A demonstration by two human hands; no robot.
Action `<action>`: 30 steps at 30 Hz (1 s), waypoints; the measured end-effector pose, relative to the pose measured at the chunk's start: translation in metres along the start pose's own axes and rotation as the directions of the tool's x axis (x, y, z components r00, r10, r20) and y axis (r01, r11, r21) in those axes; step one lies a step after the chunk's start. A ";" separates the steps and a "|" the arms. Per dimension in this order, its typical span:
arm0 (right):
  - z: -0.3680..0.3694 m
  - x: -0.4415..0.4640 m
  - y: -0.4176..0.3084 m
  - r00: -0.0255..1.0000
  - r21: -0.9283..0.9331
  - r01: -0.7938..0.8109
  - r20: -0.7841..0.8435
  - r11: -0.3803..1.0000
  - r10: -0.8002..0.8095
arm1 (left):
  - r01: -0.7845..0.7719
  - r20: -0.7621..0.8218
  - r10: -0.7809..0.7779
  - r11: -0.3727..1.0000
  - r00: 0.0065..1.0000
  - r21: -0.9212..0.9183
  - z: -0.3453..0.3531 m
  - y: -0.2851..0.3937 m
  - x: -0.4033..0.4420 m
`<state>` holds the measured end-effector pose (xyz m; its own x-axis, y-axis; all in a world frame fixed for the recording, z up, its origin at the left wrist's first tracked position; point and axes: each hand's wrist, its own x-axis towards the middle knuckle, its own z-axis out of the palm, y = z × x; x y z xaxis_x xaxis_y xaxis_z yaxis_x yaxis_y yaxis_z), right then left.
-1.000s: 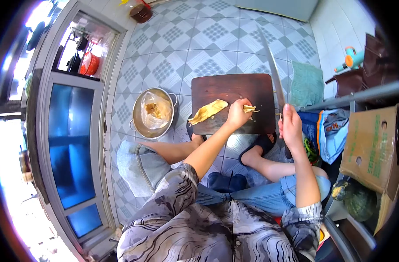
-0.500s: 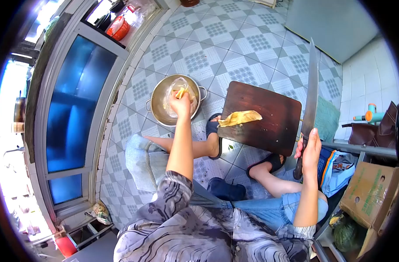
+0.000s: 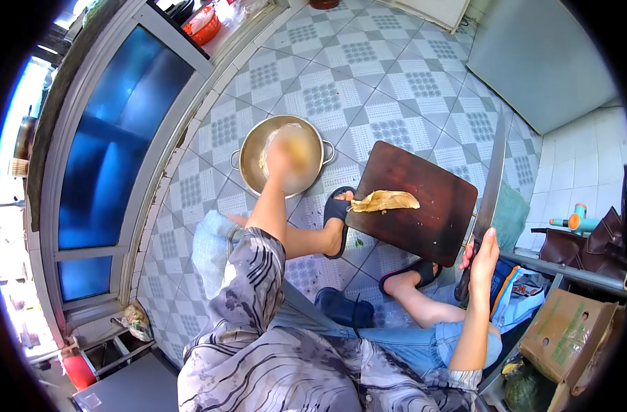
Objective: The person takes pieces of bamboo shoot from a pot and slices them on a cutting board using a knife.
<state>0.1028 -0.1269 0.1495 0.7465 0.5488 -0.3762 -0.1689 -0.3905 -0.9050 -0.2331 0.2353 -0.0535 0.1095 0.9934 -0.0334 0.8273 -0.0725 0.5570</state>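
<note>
My left hand [image 3: 280, 159] is inside the two-handled metal pot [image 3: 247, 159] on the floor, over a clear plastic bag. The hand and the yellowish food under it are blurred, so its fingers cannot be made out. My right hand [image 3: 483, 255] is closed around the dark handle of a long knife [image 3: 494, 180], whose blade points up and away, just right of the board. On the dark wooden cutting board [image 3: 423, 172] lies one long yellowish piece of food [image 3: 385, 200], near the left edge, with small crumbs about.
The board stands on the tiled floor [image 3: 358, 89] beyond my sandalled feet. A green cloth [image 3: 511, 220] lies beside the knife. At the right are a cardboard box [image 3: 567, 333], a plastic bag [image 3: 523, 295] and a metal rack; a glazed door [image 3: 114, 144] is at the left.
My left hand has gone from the board to the pot, taking the piece it held. The knife has stayed in my right hand. The view has shifted and turned.
</note>
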 end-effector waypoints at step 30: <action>-0.037 -0.018 0.025 0.992 -0.049 0.103 -0.066 0.993 -0.106 | -0.457 0.464 0.313 0.856 0.829 0.240 0.072 0.203 -0.157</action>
<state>0.1092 -0.1742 0.1411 0.8012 0.5370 -0.2641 -0.0593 -0.3680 -0.9279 -0.0425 0.0581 0.0054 0.6050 0.7596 -0.2387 0.7906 -0.5378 0.2928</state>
